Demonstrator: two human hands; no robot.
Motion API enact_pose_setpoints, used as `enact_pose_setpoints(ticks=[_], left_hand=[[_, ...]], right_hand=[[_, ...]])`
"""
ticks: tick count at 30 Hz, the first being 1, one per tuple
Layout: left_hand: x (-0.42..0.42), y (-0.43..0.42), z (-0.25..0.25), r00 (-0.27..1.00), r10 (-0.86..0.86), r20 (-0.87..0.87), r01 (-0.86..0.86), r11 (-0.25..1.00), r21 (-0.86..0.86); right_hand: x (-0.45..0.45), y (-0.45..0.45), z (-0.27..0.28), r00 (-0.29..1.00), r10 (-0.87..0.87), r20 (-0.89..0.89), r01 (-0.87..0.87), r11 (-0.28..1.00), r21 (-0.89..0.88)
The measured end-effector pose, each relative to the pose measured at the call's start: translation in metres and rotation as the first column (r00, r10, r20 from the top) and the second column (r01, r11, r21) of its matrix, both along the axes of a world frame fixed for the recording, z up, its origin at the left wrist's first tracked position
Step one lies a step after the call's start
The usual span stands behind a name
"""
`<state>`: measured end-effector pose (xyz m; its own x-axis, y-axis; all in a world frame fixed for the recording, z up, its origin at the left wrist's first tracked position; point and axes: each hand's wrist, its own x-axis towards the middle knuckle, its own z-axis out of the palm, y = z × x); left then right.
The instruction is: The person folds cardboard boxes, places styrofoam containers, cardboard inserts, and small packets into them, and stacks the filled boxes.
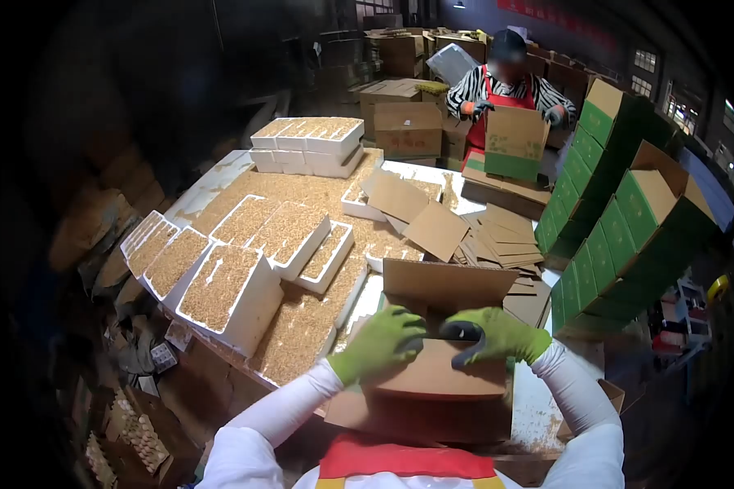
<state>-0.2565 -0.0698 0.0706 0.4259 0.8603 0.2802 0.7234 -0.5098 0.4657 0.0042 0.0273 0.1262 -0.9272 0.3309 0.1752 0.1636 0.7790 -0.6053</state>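
An open cardboard box (448, 281) stands right in front of me, its far flap raised. My left hand (383, 342), in a green glove with dark fingertips, is curled at the left side of the box opening. Across from it, my right hand (493, 334) in a matching glove bends its thumb and fingers around the cardboard at the right side. Between and below both hands lies a flat brown cardboard panel (440, 373); whether it is a flap or a loose sheet I cannot tell. The inside of the box is mostly hidden.
White foam boxes (235, 297) filled with tan grain-like material stand on the table at left. Loose cardboard sheets (497, 240) lie beyond my box. Green-and-brown cartons (620, 236) are stacked at right. Across the table a co-worker (510, 81) holds a carton (515, 138).
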Motion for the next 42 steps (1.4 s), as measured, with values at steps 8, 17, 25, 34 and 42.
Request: enact_pose_setpoints(ticks=[8,17,25,34,42], left_hand=[[0.04,-0.025,0.027,0.919,0.379,-0.111,-0.291,0.839,0.46],[0.01,-0.028,-0.002,0.609,0.791,0.06,-0.583,0.498,-0.642],[0.053,-0.089,0.055,0.872,0.457,0.175,-0.489,0.813,0.316],[-0.004,-0.116,-0.014,0.244,0.505,0.828,-0.017,0.856,-0.517],[-0.012,-0.116,-0.031,0.762,0.647,0.043,-0.598,0.727,-0.338]], right_hand=[[-0.005,0.11,-0.023,0.795,-0.605,0.04,0.464,0.649,0.604],[0.04,0.029,-0.041,0.534,-0.664,0.524,0.735,0.67,0.101],[0.123,-0.024,0.017,0.834,-0.169,0.525,0.547,0.132,-0.827],[0.105,-0.133,-0.144,0.694,-0.708,-0.131,0.413,0.54,-0.733],[0.11,-0.032,-0.103,0.695,-0.695,-0.183,0.657,0.718,-0.232]])
